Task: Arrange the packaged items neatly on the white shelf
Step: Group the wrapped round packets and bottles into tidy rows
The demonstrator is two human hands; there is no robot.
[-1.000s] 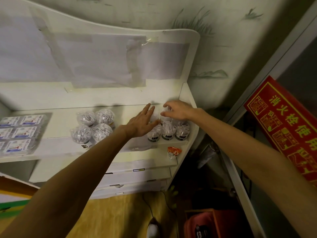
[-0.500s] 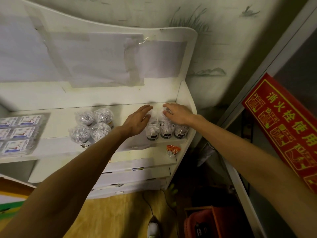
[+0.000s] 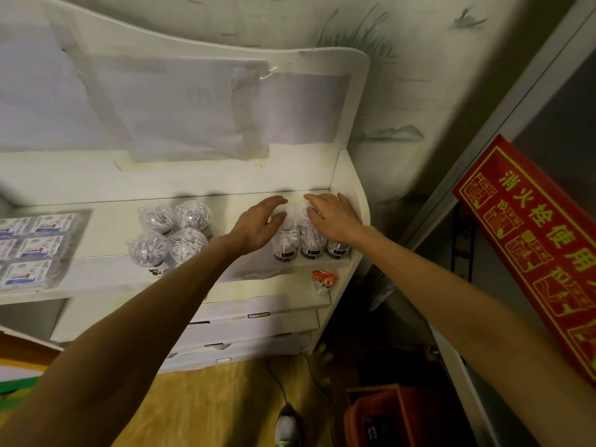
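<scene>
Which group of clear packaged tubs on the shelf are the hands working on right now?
The right-hand cluster, against the shelf's side panel: the left hand and right hand rest on it. The cluster of four tubs further left sits untouched.

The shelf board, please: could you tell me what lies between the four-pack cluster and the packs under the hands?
In the head view, only bare shelf and the left hand lie between the cluster and those packs.

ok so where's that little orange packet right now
In the head view, the orange packet lies alone on the lower ledge at the shelf's right end, just below the row of jars.
</scene>
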